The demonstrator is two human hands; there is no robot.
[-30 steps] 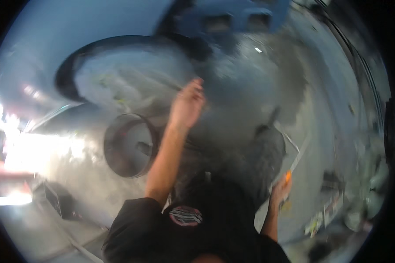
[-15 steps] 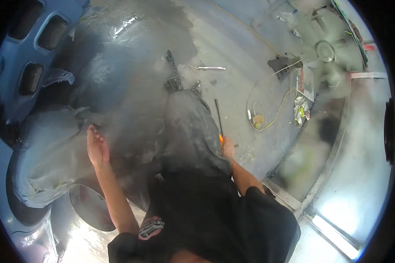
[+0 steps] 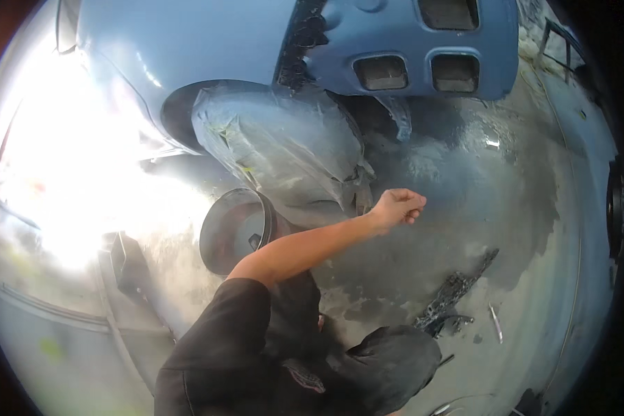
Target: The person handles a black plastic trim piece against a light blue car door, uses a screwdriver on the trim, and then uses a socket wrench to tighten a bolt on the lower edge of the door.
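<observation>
My left hand (image 3: 398, 209) is raised over the wet floor, its fingers curled together. Whether anything small lies within them is hidden. Beside it is a wheel (image 3: 277, 142) wrapped in grey plastic sheeting, under the arch of a blue car body (image 3: 187, 48). Below my left forearm stands a dark round bucket (image 3: 218, 236), with a small dark object inside it. My right hand is out of sight; only a sliver of skin shows at the lower edge.
An open blue panel (image 3: 409, 41) with rectangular cut-outs hangs ahead. A black greasy metal part (image 3: 454, 295) lies on the floor near my knee, with a slim white tool (image 3: 496, 324) beside it. Bright glare fills the far left.
My view has swung left toward the car and wheel. The left hand's fingers have curled in. My right hand, earlier on an orange-handled bar, has gone from view.
</observation>
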